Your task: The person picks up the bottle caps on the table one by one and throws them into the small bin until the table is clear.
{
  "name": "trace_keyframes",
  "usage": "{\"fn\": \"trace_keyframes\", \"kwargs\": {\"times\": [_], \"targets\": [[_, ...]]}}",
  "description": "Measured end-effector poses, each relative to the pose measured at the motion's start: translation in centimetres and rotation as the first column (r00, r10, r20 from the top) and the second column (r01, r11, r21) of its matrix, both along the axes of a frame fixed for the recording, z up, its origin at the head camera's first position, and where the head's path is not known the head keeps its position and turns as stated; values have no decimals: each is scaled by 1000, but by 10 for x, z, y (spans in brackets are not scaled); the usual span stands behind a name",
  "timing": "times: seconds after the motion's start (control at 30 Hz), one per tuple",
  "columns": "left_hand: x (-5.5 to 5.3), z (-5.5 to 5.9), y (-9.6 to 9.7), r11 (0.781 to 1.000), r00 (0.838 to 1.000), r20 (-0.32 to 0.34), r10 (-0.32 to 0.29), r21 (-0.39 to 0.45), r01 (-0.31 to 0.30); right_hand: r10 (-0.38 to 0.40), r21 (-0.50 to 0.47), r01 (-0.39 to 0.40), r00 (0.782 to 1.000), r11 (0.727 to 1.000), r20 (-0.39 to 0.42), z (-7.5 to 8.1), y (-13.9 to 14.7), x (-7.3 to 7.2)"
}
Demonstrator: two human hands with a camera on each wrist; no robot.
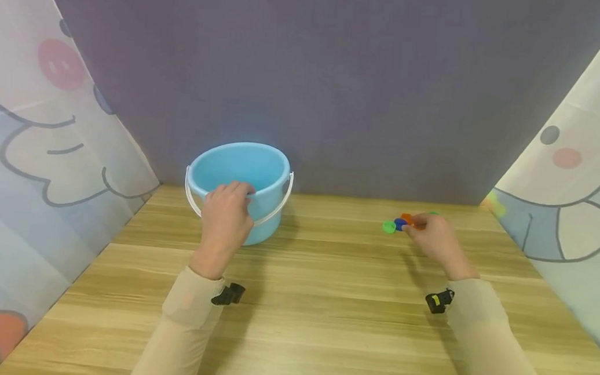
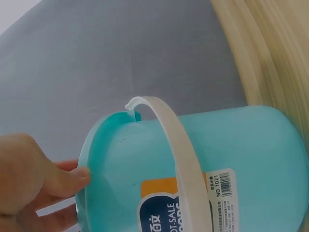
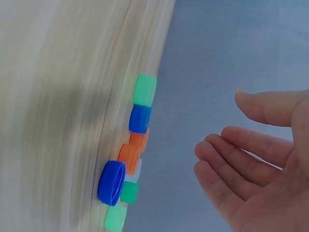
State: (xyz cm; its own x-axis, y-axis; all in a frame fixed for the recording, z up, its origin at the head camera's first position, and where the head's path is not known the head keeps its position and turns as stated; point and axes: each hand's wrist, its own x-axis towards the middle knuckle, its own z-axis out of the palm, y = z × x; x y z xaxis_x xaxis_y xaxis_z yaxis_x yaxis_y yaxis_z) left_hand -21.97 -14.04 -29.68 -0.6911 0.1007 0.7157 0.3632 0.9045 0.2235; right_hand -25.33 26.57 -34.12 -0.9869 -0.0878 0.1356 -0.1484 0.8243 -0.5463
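Note:
My left hand grips the near rim of a light blue plastic bucket, which stands upright. In the left wrist view the thumb presses the outer side of the rim while the other fingers go behind it. A white handle hangs down across the bucket's label. Over a cluster of bottle caps is my right hand, its fingers loosely bent and holding nothing. The right wrist view shows a light green cap, a blue cap, an orange cap, a larger blue cap and several others.
Both hands work over a wood-grain table. A dark grey panel rises at its back edge. Curtains with cartoon figures hang along the left and right sides. The caps lie toward the back right.

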Motion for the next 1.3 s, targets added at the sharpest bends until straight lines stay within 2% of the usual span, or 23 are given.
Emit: {"fn": "trace_keyframes", "kwargs": {"times": [0.13,0.43,0.83,1.17,1.3], "targets": [[1,1,-1,1000,1000,10,-11,2,11,1,13,-2,1000,1000,24,1,5,-1],[3,1,-2,999,999,18,-41,-1,41,9,70,-10,1000,998,13,-3,12,-2],[4,3,-2,995,995,7,-99,6,99,6,176,-19,997,984,73,-12,23,-8],[4,3,-3,991,990,43,-132,-19,133,13,223,-28,998,974,66,-20,42,-16],[5,4,-2,991,990,56,-133,-21,134,3,247,-25,996,969,89,-20,46,-17]]}}
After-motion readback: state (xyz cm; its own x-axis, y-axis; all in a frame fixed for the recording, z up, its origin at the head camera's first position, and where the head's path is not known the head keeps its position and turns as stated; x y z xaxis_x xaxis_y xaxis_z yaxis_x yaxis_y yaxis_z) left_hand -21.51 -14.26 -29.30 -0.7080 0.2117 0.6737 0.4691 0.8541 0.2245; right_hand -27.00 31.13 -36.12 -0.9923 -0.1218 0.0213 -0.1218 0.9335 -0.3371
